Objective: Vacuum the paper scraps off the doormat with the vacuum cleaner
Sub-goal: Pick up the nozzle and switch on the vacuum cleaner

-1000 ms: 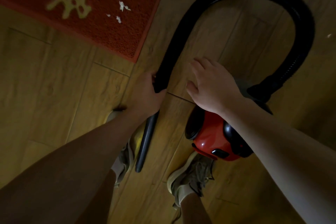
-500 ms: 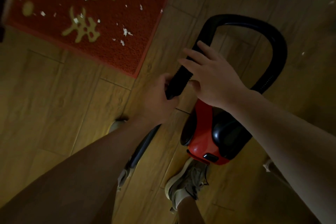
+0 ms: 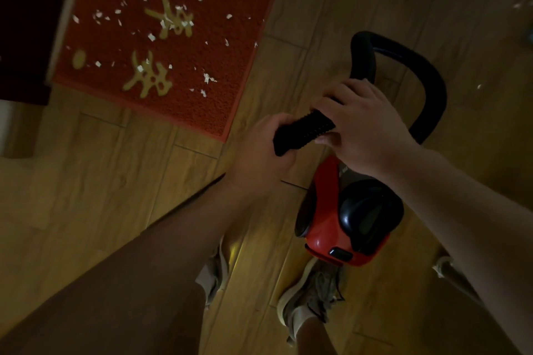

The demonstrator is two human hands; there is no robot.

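Observation:
A red doormat (image 3: 219,46) with yellow characters lies at the upper left, strewn with several white paper scraps (image 3: 209,78). A red and black vacuum cleaner (image 3: 343,219) stands on the wooden floor by my feet. Its black hose (image 3: 415,66) arcs up from behind the body and comes down into my hands. My left hand (image 3: 259,153) is closed around the ribbed end of the hose (image 3: 305,131). My right hand (image 3: 366,127) grips the same hose just beyond it. The nozzle end is hidden under my left forearm.
My two shoes (image 3: 311,300) stand right beside the vacuum cleaner. A dark doorway or door edge (image 3: 26,23) borders the mat at the far left. A few stray scraps (image 3: 478,86) lie on the floor at the upper right.
My right hand moved from hovering open above the vacuum body to gripping the hose next to my left hand. The view shifted, showing more of the doormat.

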